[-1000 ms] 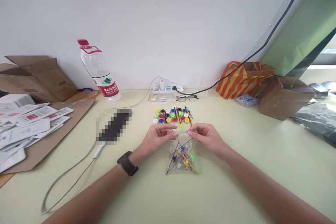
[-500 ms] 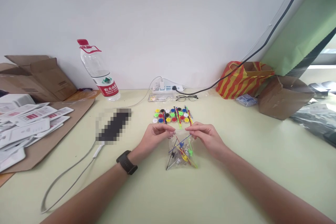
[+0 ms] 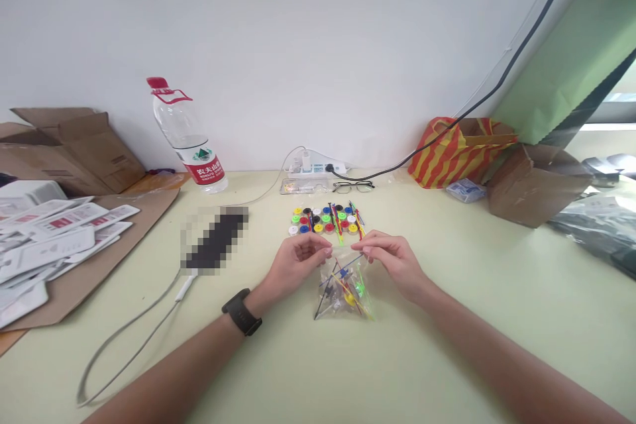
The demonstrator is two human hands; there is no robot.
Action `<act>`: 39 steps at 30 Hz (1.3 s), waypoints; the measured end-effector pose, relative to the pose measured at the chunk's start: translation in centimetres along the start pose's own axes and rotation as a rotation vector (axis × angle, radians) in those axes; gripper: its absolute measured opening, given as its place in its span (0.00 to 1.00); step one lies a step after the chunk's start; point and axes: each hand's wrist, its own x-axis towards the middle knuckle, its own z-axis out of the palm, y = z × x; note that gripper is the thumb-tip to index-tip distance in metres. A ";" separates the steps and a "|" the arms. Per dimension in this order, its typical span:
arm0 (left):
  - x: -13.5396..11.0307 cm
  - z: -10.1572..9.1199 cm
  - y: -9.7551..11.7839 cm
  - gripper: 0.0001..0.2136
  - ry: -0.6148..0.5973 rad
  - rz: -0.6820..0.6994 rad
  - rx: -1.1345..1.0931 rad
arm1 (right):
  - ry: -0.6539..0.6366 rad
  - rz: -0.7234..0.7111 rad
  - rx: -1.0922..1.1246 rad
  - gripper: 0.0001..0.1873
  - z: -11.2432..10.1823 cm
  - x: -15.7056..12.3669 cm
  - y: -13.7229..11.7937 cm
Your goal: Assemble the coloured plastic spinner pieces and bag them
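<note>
A small clear plastic bag (image 3: 344,288) with coloured sticks and small round pieces inside lies on the pale green table (image 3: 447,318). My left hand (image 3: 297,264) pinches the bag's upper left corner, and my right hand (image 3: 392,258) pinches its upper right corner. Both hands have closed fingers. Just behind them, a group of several coloured round caps and sticks (image 3: 325,220) is laid out in rows. A black watch (image 3: 242,311) sits on my left wrist.
A water bottle (image 3: 186,136) with a red label stands at the back left. Cardboard boxes (image 3: 69,146) and white packets (image 3: 44,232) lie left. A power strip (image 3: 318,167), glasses (image 3: 354,186), a striped bag (image 3: 460,146) and a brown box (image 3: 536,182) sit behind. A white cable (image 3: 129,331) trails left.
Both hands have drawn the bag's top slightly away from me and a little closer together; the bag has shifted with them. Everything else stays put.
</note>
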 end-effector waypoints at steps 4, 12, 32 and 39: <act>-0.1 0.0 0.0 0.10 -0.005 0.036 -0.004 | 0.027 0.048 0.025 0.09 0.2 0.2 -0.1; 0.0 -0.8 -0.1 0.07 0.011 -0.049 -0.069 | 0.024 0.142 0.068 0.19 0.4 0.1 -0.2; -0.8 0.2 1.0 0.15 -0.290 -0.084 0.211 | -0.289 0.062 -0.313 0.17 0.5 -0.4 -0.2; -0.6 0.0 0.9 0.16 -0.362 -0.099 0.176 | -0.355 0.136 -0.304 0.22 0.1 -0.3 -0.4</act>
